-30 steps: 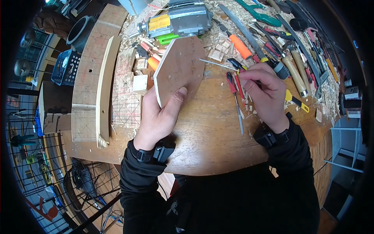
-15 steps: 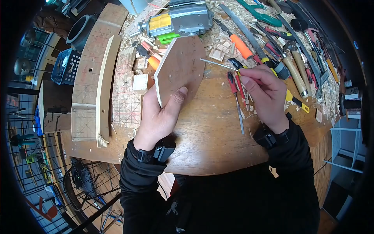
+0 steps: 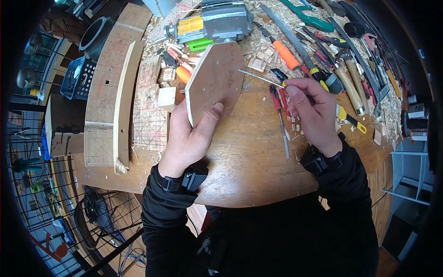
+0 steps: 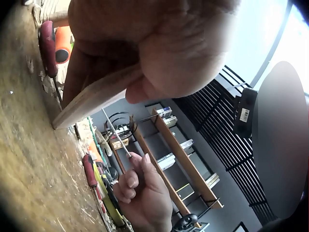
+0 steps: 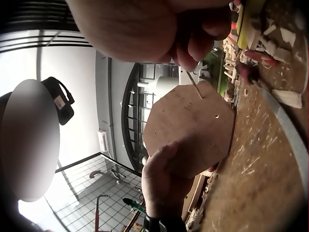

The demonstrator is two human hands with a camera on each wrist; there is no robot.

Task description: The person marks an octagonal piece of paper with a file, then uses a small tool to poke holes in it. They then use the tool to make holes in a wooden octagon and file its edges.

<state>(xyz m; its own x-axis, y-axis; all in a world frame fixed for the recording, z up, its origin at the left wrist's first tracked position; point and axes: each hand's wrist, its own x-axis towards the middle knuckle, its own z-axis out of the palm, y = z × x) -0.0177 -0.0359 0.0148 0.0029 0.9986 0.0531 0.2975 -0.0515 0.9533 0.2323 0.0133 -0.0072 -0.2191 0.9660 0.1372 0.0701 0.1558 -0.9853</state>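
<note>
My left hand (image 3: pixel 187 138) grips a flat, many-sided wooden board (image 3: pixel 216 76) by its near edge. The board is tilted up above the table, thumb pressed on its face. Several small holes dot that face (image 5: pixel 188 123) in the right wrist view. Between thumb and fingertips, my right hand (image 3: pixel 314 113) pinches a thin straight metal rod (image 3: pixel 262 79) that points left. Its far tip is right at the board's face, near the upper edge. The left wrist view shows the rod (image 4: pixel 116 131) reaching from the right hand (image 4: pixel 147 191) toward the board's (image 4: pixel 96 99) far side.
A grey vise (image 3: pixel 224 23) stands behind the board. A red-handled file (image 3: pixel 282 124) lies on the table below the right hand. To the right are chisels (image 3: pixel 348 87), files and a yellow brush (image 3: pixel 353 121) among wood shavings. Long wooden pieces (image 3: pixel 123 111) and a pale block (image 3: pixel 167 98) sit left.
The board has turned slightly and shifted a little to the right. My right hand and the rod have tilted slightly, the hand's end dipping a bit. Both grips stay the same.
</note>
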